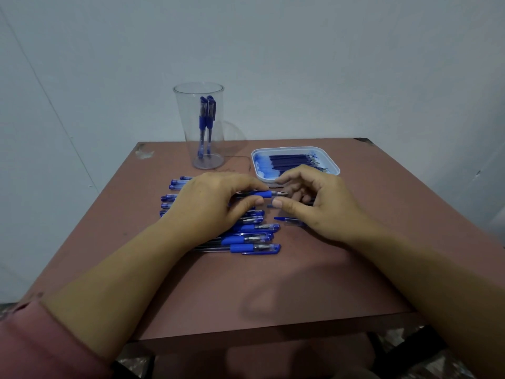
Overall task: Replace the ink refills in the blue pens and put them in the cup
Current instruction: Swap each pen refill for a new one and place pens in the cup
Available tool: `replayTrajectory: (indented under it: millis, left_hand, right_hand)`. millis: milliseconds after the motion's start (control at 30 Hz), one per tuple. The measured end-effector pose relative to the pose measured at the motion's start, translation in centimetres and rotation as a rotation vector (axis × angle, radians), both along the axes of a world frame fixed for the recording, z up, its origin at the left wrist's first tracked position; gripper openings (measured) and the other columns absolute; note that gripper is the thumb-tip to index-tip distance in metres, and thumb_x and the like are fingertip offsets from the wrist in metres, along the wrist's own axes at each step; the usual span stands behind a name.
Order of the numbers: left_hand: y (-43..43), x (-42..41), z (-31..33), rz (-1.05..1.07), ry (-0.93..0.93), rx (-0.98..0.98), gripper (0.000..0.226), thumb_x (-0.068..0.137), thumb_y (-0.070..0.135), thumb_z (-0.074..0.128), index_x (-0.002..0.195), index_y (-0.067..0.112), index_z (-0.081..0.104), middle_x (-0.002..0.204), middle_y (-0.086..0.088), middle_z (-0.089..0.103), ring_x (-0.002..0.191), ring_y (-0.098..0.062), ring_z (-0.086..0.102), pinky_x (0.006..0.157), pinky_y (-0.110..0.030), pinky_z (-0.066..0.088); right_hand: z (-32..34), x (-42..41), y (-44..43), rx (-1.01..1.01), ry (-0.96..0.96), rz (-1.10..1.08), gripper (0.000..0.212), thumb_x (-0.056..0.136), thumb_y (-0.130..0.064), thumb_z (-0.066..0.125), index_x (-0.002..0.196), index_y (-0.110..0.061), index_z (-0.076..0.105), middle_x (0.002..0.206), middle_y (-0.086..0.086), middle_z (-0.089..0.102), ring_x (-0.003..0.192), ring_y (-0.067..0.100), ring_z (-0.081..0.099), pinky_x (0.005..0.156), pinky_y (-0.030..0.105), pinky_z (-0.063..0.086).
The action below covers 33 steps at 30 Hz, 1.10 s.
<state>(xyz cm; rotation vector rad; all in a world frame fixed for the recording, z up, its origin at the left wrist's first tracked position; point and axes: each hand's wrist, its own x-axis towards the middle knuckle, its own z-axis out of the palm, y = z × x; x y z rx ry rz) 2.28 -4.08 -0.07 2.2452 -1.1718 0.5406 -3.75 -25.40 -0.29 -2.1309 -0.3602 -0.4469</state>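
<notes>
My left hand (216, 203) pinches an uncapped blue pen (262, 194) by its blue grip, tip pointing right, just above a heap of several capped blue pens (254, 236). My right hand (314, 201) hovers at the pen's tip with fingers curled; whether it touches the tip I cannot tell. A pen cap (287, 220) lies on the table under that hand. A tall clear cup (203, 124) at the back holds two blue pens (207, 116). A white tray (334, 166) to its right holds several dark refills (292, 161).
The brown table (246, 285) is small, with its front edge close to me and walls behind and to the left. A thin dark thread (244, 160) lies between cup and tray. A pink sleeve (41, 343) covers my left upper forearm.
</notes>
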Motion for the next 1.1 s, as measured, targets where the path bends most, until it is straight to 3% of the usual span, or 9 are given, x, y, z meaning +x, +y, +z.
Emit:
replayTrajectory:
  millis: [100, 233, 300, 367, 433, 567, 733, 933, 1100]
  left_hand:
    - [-0.1, -0.1, 0.0, 0.004, 0.010, 0.000, 0.038, 0.089, 0.055, 0.049, 0.114, 0.036, 0.070, 0.097, 0.017, 0.072, 0.083, -0.001, 0.064, 0.070, -0.033, 0.056]
    - [0.0, 0.0, 0.0, 0.021, 0.027, 0.003, 0.029, 0.089, 0.047, 0.058, 0.113, 0.037, 0.070, 0.096, 0.017, 0.072, 0.083, -0.003, 0.065, 0.069, -0.036, 0.056]
    - [0.0, 0.2, 0.0, 0.020, 0.033, 0.005, 0.025, 0.090, 0.044, 0.061, 0.112, 0.036, 0.070, 0.096, 0.017, 0.072, 0.083, -0.002, 0.065, 0.069, -0.036, 0.056]
    - [0.0, 0.1, 0.0, 0.025, 0.037, 0.004, 0.026, 0.090, 0.045, 0.060, 0.112, 0.036, 0.070, 0.096, 0.017, 0.072, 0.083, -0.001, 0.065, 0.070, -0.035, 0.056]
    - [-0.1, 0.0, 0.0, 0.033, 0.053, 0.007, 0.024, 0.092, 0.046, 0.060, 0.112, 0.036, 0.070, 0.095, 0.017, 0.072, 0.083, -0.002, 0.065, 0.071, -0.036, 0.056]
    - [0.1, 0.0, 0.2, 0.064, 0.079, 0.029, 0.024, 0.090, 0.044, 0.061, 0.111, 0.038, 0.071, 0.085, 0.023, 0.067, 0.076, 0.000, 0.060, 0.067, -0.029, 0.052]
    - [0.6, 0.6, 0.2, 0.144, 0.096, 0.049, 0.024, 0.091, 0.045, 0.061, 0.112, 0.040, 0.070, 0.075, 0.028, 0.054, 0.071, 0.002, 0.053, 0.068, -0.027, 0.049]
    - [0.7, 0.7, 0.2, 0.155, 0.103, 0.049, 0.022, 0.090, 0.043, 0.064, 0.111, 0.041, 0.070, 0.071, 0.032, 0.051, 0.068, 0.011, 0.051, 0.064, -0.018, 0.042]
    - [0.8, 0.8, 0.3, 0.142, 0.110, 0.036, 0.021, 0.089, 0.042, 0.066, 0.110, 0.040, 0.071, 0.079, 0.023, 0.062, 0.071, 0.003, 0.054, 0.065, -0.020, 0.043]
  right_hand:
    - [0.0, 0.1, 0.1, -0.021, 0.026, -0.006, 0.010, 0.085, -0.044, 0.061, 0.091, -0.038, 0.066, 0.080, -0.015, 0.070, 0.073, 0.011, 0.065, 0.069, 0.027, 0.054]
    - [-0.2, 0.2, 0.1, -0.039, 0.008, -0.016, 0.011, 0.086, -0.025, 0.071, 0.093, -0.034, 0.068, 0.079, -0.012, 0.070, 0.074, 0.012, 0.064, 0.070, 0.028, 0.055]
    - [0.0, 0.0, 0.2, 0.053, 0.029, 0.003, 0.013, 0.084, -0.031, 0.070, 0.097, -0.030, 0.068, 0.081, -0.008, 0.070, 0.076, 0.011, 0.065, 0.070, 0.023, 0.053]
    - [0.1, 0.1, 0.2, 0.068, 0.050, 0.001, 0.013, 0.084, -0.042, 0.063, 0.093, -0.035, 0.068, 0.081, -0.006, 0.071, 0.079, 0.015, 0.067, 0.072, 0.028, 0.056]
    - [0.0, 0.3, 0.1, 0.002, 0.065, -0.013, 0.005, 0.087, -0.036, 0.064, 0.088, -0.035, 0.069, 0.077, -0.010, 0.071, 0.074, 0.015, 0.067, 0.071, 0.034, 0.057]
    - [-0.4, 0.7, -0.2, -0.036, 0.016, -0.086, 0.018, 0.086, -0.021, 0.071, 0.084, -0.038, 0.067, 0.074, -0.008, 0.068, 0.069, 0.015, 0.063, 0.068, 0.030, 0.055]
    - [-0.3, 1.0, -1.4, -0.370, -0.037, -0.120, 0.015, 0.087, -0.014, 0.070, 0.094, -0.028, 0.072, 0.085, -0.018, 0.061, 0.081, 0.000, 0.057, 0.075, 0.011, 0.040]
    - [0.5, 1.4, -0.9, -0.724, 0.001, 0.059, 0.021, 0.095, -0.017, 0.059, 0.109, -0.023, 0.073, 0.091, -0.015, 0.054, 0.091, 0.012, 0.044, 0.083, 0.028, 0.041]
    - [0.8, 1.3, -1.0, -0.679, 0.017, 0.075, 0.027, 0.096, -0.014, 0.055, 0.109, -0.030, 0.071, 0.092, -0.021, 0.055, 0.091, 0.012, 0.045, 0.083, 0.030, 0.040]
